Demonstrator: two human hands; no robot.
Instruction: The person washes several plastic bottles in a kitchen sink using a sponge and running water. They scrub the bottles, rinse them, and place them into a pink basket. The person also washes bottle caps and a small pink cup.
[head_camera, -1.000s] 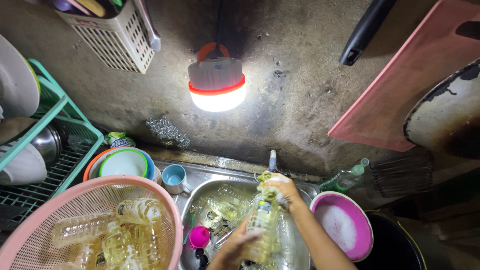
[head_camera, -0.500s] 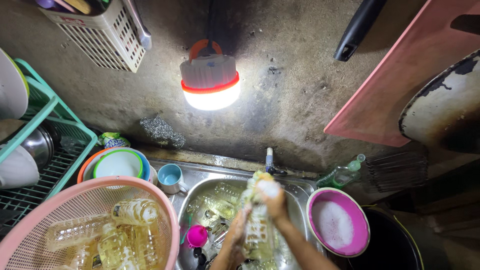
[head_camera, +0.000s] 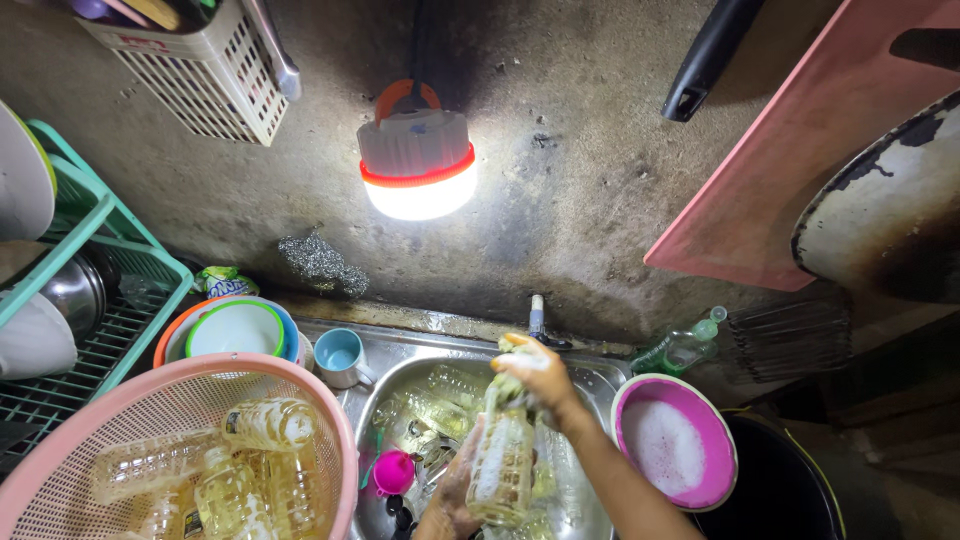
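Over the steel sink (head_camera: 400, 352) I hold a clear plastic bottle (head_camera: 500, 462) upright. My left hand (head_camera: 452, 490) grips its lower body from below. My right hand (head_camera: 534, 372), soapy, is closed over the bottle's top with a scrub sponge under the fingers. More clear bottles (head_camera: 440, 400) lie in the sink basin beneath. A pink funnel (head_camera: 392, 472) sits at the basin's left side.
A pink basket (head_camera: 300, 400) at lower left holds several clear bottles. A pink bowl of suds (head_camera: 672, 450) stands right of the sink. Stacked bowls (head_camera: 236, 328), a blue cup (head_camera: 340, 356), a green dish rack (head_camera: 90, 290), a lit lantern (head_camera: 416, 160) and a green soap bottle (head_camera: 684, 346) surround it.
The view has shifted slightly. My right hand has moved along the bottle's top while scrubbing; my left hand keeps its grip on the bottle's body.
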